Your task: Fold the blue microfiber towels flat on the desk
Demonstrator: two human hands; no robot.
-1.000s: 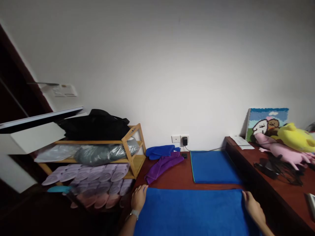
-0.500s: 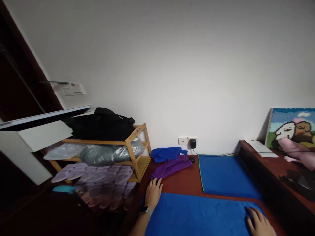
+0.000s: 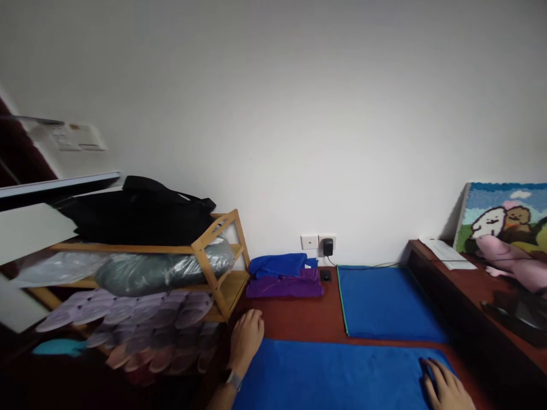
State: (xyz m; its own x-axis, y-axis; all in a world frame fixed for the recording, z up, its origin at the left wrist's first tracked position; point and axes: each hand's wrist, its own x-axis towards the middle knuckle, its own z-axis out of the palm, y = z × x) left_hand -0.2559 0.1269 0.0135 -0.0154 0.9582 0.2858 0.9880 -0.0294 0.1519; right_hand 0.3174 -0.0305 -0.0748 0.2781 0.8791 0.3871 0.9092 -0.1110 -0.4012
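Note:
A large blue cloth (image 3: pixel 333 370) lies spread at the front of the reddish-brown table. My left hand (image 3: pixel 248 340), a watch at its wrist, is palm down beside the cloth's far left corner. Its fingers are stretched forward, slightly bent, with nothing seen in them. On the right part of the same cloth rests my right hand (image 3: pixel 448 387), fingers apart and holding nothing; the frame's bottom edge cuts it off. Beyond my left hand, a folded purple cloth (image 3: pixel 290 287) lies with a crumpled blue cloth (image 3: pixel 276 265) behind and partly over it. Another blue cloth (image 3: pixel 384 302), green-edged, lies flat at the back right.
A wooden rack (image 3: pixel 217 285) on the left carries a black bag (image 3: pixel 145 213), plastic-wrapped items and rows of slippers (image 3: pixel 141 310). A black plug (image 3: pixel 327 247) sits in the wall socket with its cord trailing right. The raised right ledge bears a pink toy (image 3: pixel 508 262) and a picture (image 3: pixel 499 213).
My left hand has drawn back from the purple cloth, which now lies straighter along its front edge. The view has turned slightly right. My right hand stays on the large blue cloth.

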